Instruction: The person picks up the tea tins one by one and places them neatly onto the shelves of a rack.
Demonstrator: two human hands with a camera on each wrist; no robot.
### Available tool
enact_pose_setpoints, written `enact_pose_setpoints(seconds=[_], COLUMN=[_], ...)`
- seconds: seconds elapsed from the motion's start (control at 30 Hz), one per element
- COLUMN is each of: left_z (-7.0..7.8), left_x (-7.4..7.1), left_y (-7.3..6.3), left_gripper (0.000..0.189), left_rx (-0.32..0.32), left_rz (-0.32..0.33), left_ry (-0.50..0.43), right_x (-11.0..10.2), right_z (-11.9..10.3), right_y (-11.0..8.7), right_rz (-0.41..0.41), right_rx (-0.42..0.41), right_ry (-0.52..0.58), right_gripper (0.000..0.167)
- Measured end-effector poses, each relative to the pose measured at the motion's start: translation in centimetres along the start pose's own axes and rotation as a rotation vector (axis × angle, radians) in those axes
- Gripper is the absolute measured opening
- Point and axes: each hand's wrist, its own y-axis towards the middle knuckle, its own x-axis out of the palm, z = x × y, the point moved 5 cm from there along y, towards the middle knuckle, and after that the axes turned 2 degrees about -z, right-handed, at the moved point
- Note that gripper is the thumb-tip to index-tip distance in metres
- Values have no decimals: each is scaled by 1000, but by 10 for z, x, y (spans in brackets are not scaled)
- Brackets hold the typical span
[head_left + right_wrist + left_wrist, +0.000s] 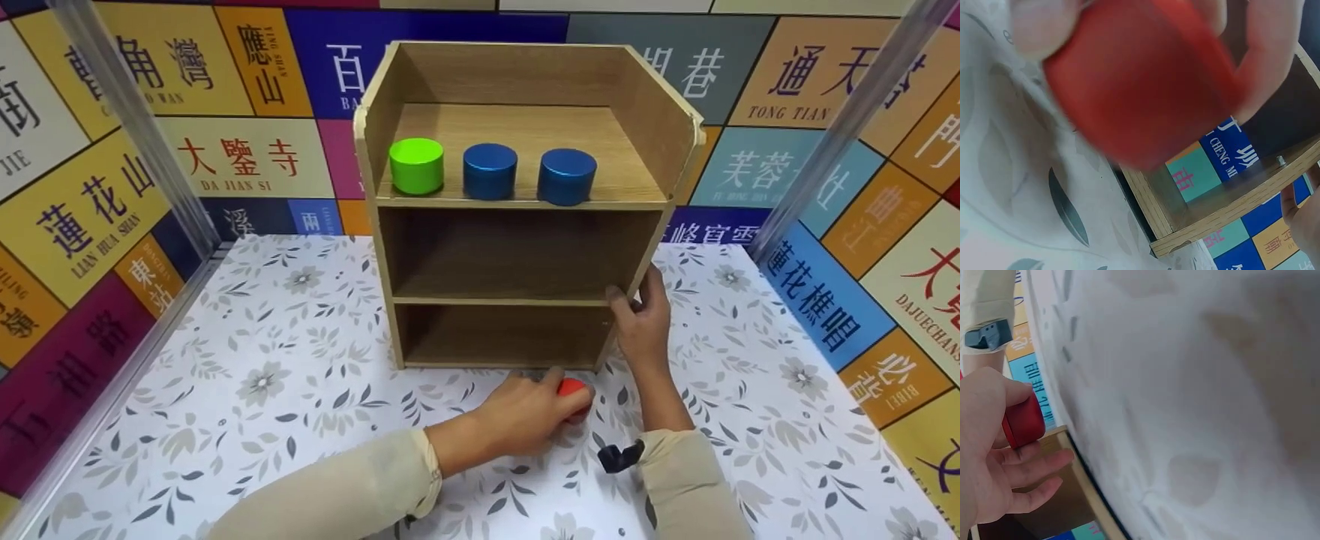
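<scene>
My left hand [517, 414] grips a short red cylinder [571, 388] low over the cloth, just in front of the wooden shelf unit [525, 204]. In the left wrist view, thumb and index finger pinch the red cylinder [1028, 422], while the other fingers extend toward the shelf. The right wrist view shows the cylinder large and blurred. My right hand [643, 326] holds the shelf's right side panel, thumb at its front edge, fingers along the outside. On the top shelf stand a green cylinder [417, 166] and two blue ones, the middle cylinder [490, 172] and right cylinder [567, 177].
A white floral cloth [262, 450] covers the table. Printed panels [247, 157] with large characters enclose the back and sides, with clear corner posts [150, 127]. A black wrist camera [621, 455] sits by the right cuff. Two lower shelf compartments face me.
</scene>
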Motion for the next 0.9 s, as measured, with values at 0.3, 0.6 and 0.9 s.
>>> enact_pose_setpoints(seconds=[0.3,0.6,0.9], left_z=[-6,-12,-13], left_x=[-28,-56,-76], left_y=[4,8,15], left_gripper=[33,41,39], left_rx=[-21,-43,-45], left_rz=[82,163,131], left_ry=[42,62,95], right_x=[0,1,1], right_z=[4,1,1], right_y=[1,0,-1], right_rz=[-4,-3,-8], right_rx=[10,6,-3], right_ry=[-10,2,-22], right_gripper=[54,54,55])
